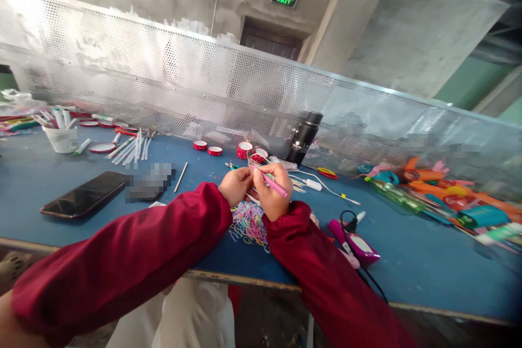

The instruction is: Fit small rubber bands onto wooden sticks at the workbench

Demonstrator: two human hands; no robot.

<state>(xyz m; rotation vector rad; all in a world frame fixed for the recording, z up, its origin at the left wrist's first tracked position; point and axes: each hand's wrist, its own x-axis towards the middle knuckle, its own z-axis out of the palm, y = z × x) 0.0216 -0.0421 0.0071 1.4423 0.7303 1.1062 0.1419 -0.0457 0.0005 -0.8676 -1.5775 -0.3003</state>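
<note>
My right hand (pixel 274 191) is closed around a pink pen-like tool (pixel 274 185), whose thick end sticks out toward the lower right. Its tip meets the fingers of my left hand (pixel 236 185), which are pinched together. What the left fingers hold is too small to make out; a thin greyish strip (pixel 250 159) rises between the two hands. Just below them lies a pile of thin, colourful rubber bands (pixel 250 223) on the blue tabletop (pixel 196 174). Both forearms wear dark red sleeves.
Behind my hands stand red tape rolls (pixel 244 149) and a black bottle (pixel 304 138). To the left lie a phone (pixel 84 194), white sticks (pixel 132 149) and a white cup (pixel 60 137). At right are a purple device (pixel 354 242) with a black cable and colourful plastic pieces (pixel 448 196). A perforated metal panel (pixel 196 76) bounds the back.
</note>
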